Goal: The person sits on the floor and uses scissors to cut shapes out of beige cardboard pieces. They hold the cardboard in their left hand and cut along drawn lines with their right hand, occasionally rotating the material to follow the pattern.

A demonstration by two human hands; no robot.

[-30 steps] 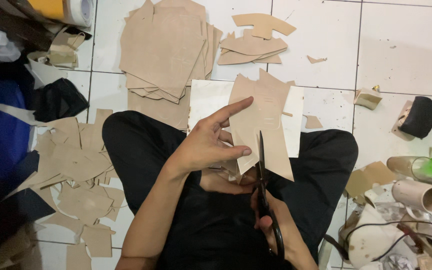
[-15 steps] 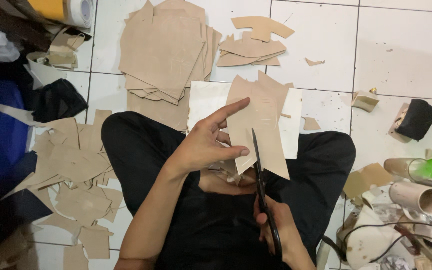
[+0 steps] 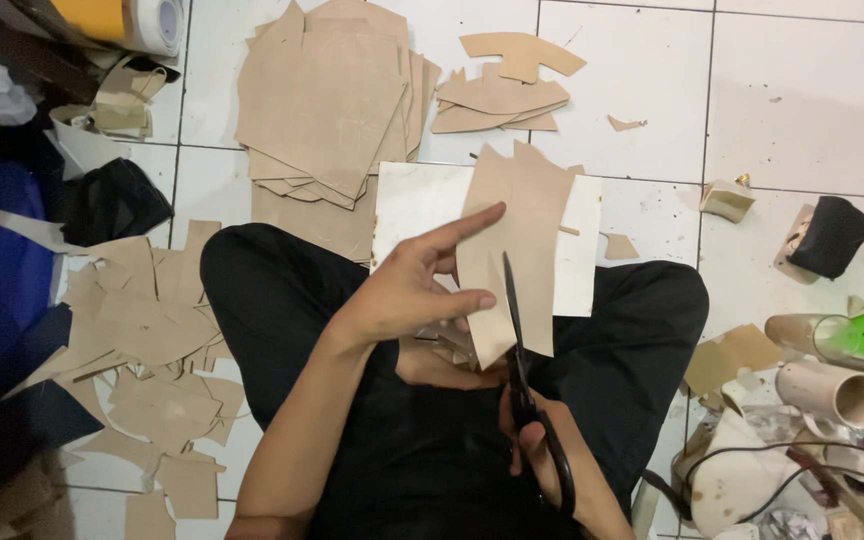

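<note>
Person sits cross-legged in black trousers (image 3: pixel 612 340) on a white tiled floor (image 3: pixel 792 90). Left hand (image 3: pixel 407 290) pinches a tan, flat, irregular-edged leather-like sheet piece (image 3: pixel 517 240) at its left edge, thumb on the front, index finger stretched out across it, sheet held upright-ish over the lap. Right hand (image 3: pixel 542 450) is clenched through the handles of black-handled scissors (image 3: pixel 522 370), blades pointing up and biting into the bottom edge of the sheet, just right of the left thumb. Under the sheet lies a white rectangular board (image 3: pixel 417 210) on the knees. Behind it a stack of large tan cut sheets (image 3: pixel 322 100); further right, a small pile of curved tan offcuts (image 3: pixel 502 95). Scattered tan scraps (image 3: pixel 142 340) beside the left knee. Beige cardboard tube (image 3: pixel 832 390) and a black pouch-like object (image 3: pixel 830 235) on the right, near tangled cables (image 3: pixel 802 470).
</note>
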